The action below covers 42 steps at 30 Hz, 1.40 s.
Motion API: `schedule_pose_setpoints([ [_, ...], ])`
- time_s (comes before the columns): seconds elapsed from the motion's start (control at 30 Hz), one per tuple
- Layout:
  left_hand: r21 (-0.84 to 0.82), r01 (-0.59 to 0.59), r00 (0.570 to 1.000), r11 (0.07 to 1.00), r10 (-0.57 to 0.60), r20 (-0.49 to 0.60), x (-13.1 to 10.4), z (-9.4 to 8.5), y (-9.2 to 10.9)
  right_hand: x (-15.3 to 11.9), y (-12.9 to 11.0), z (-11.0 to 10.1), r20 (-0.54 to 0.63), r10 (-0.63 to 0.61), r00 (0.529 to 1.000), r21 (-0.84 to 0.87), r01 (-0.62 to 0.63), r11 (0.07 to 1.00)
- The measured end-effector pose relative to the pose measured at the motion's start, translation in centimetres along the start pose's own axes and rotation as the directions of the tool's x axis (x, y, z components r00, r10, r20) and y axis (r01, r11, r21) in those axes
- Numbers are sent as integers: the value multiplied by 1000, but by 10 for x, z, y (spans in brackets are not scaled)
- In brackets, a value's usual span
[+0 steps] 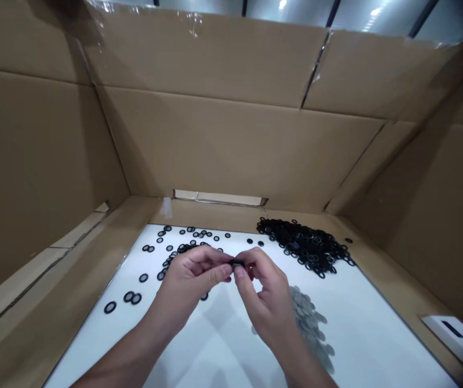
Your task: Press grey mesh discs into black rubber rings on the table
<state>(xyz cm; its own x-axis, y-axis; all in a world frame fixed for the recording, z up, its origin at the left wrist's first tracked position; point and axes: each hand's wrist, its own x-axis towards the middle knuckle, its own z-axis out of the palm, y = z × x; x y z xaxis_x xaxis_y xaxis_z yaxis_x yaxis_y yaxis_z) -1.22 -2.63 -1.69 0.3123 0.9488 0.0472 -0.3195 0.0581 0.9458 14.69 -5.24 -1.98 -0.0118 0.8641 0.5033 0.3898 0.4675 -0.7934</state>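
Note:
My left hand (193, 272) and my right hand (261, 285) meet above the middle of a white board (360, 323). Between them, pinched by the thumbs and fingers of both, is a small black ring (237, 262); whether a disc sits inside it I cannot tell. Right of my right hand lies a loose heap of grey translucent discs (310, 320), partly covered by that hand and wrist. Behind and left of my left hand are several black rings with pale grey centres (143, 278), some hidden by the hand.
A large pile of black rings (308, 242) stands at the board's back right. Cardboard walls (215, 140) rise at the back and both sides, with a slot (221, 198) low in the back one. A white object with a dark slot (457, 334) lies at the right edge.

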Motion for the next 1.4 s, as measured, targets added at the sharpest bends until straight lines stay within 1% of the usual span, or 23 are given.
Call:
schedule_pose_setpoints([
  [0.07, -32, -46, 999, 998, 47, 9, 7, 4, 7, 10, -3, 0, -20, -14, 1000, 79, 15, 997],
  [0.17, -70, -97, 993, 993, 102, 64, 17, 8, 16, 21, -6, -2, -43, 23, 999, 211, -13, 977],
  [0.27, -66, -124, 984, 990, 132, 123, 27, 9, 21, 30, -8, -6, -15, 67, 998, 332, -58, 941],
  [0.37, -26, -165, 977, 986, 167, 132, 37, 9, 20, 36, -5, -9, -26, 97, 995, 345, -82, 935],
  [0.47, -6, -223, 971, 975, 223, 81, 45, 12, 17, 41, -1, -9, -94, 125, 988, 340, -86, 937],
  [0.57, -60, -258, 963, 964, 262, 57, 49, 18, 13, 46, -2, -5, -150, 116, 982, 427, -42, 903],
  [0.63, -118, -270, 957, 956, 280, 81, 50, 19, 12, 50, -4, -3, -153, 95, 984, 483, -10, 876],
  [0.7, -147, -274, 951, 950, 291, 107, 51, 18, 12, 53, -8, -2, -128, 75, 989, 496, -1, 868],
  [0.77, -138, -283, 948, 949, 299, 110, 51, 14, 14, 54, -10, -2, -92, 54, 994, 462, -5, 887],
  [0.83, -116, -294, 947, 949, 305, 98, 52, 12, 16, 55, -12, -2, -68, 41, 997, 392, -11, 920],
  [0.93, -95, -302, 950, 949, 307, 48, 53, 11, 15, 55, -12, -2, -78, 39, 996, 255, -18, 967],
  [1.0, -92, -309, 951, 947, 310, -1, 54, 13, 12, 55, -11, -1, -87, 45, 995, 188, -28, 982],
  [1.07, -91, -326, 945, 941, 323, -44, 55, 16, 9, 55, -10, -1, -81, 53, 995, 152, -41, 987],
  [1.17, -84, -363, 931, 928, 357, -77, 54, 18, 3, 55, -9, -2, -56, 65, 996, 103, -59, 993],
  [1.23, -70, -381, 923, 922, 375, -86, 53, 18, 1, 55, -8, -5, -32, 69, 997, 48, -67, 997],
  [1.3, -16, -393, 917, 919, 390, -85, 51, 17, 2, 54, -9, -11, -10, 68, 998, -30, -68, 997],
  [1.33, 30, -393, 917, 919, 394, -68, 51, 15, 4, 54, -10, -16, -2, 65, 998, -78, -65, 995],
  [1.4, 144, -371, 927, 917, 374, 11, 50, 12, 9, 55, -11, -26, 14, 59, 998, -172, -56, 984],
])
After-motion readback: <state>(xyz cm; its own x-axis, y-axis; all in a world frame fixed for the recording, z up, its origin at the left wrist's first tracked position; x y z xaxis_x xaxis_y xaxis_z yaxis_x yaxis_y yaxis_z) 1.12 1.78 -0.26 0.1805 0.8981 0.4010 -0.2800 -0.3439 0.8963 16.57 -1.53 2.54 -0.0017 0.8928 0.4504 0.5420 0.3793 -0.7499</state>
